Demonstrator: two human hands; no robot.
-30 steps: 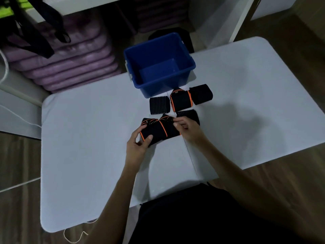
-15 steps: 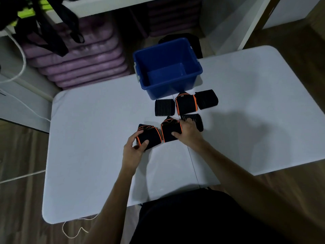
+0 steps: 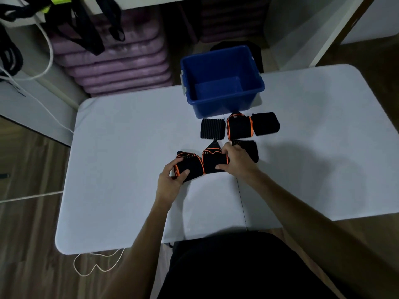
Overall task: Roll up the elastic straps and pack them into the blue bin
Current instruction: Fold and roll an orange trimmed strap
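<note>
White table (image 3: pixel 121 147): carries all items listed below; a seam runs down its middle toward the person.

Blue bin (image 3: pixel 224 105): at the far edge of the table, open top, nothing visible inside.

Ribbed black strap (image 3: pixel 212 128): rolled, lying flat just in front of the bin, to the left of the row.

Orange-edged rolled strap (image 3: pixel 238 128): beside the ribbed one, touching or nearly touching the bin's near wall.

Plain black rolled strap (image 3: pixel 266 124): right end of the same row, against the orange-edged roll.

Black strap behind the right hand (image 3: pixel 251 147): second row, partly hidden by the fingers.

Left orange-trimmed strap (image 3: pixel 190 167): nearest row, tilted. Left hand (image 3: pixel 170 183) holds it, thumb on the near face, fingers curled over the far end; grip narrow, closed round the roll.

Right orange-trimmed strap (image 3: pixel 214 161): next to the left one, touching it; a pointed tab sticks up at its far end. Right hand (image 3: pixel 237 161) holds it, thumb at the near edge, fingers over the top; grip closed on it.

Beyond the table: stacked purple mats (image 3: pixel 121 67), black straps hanging from a shelf (image 3: pixel 86 29), white cord (image 3: pixel 95 264) on the wood floor.
</note>
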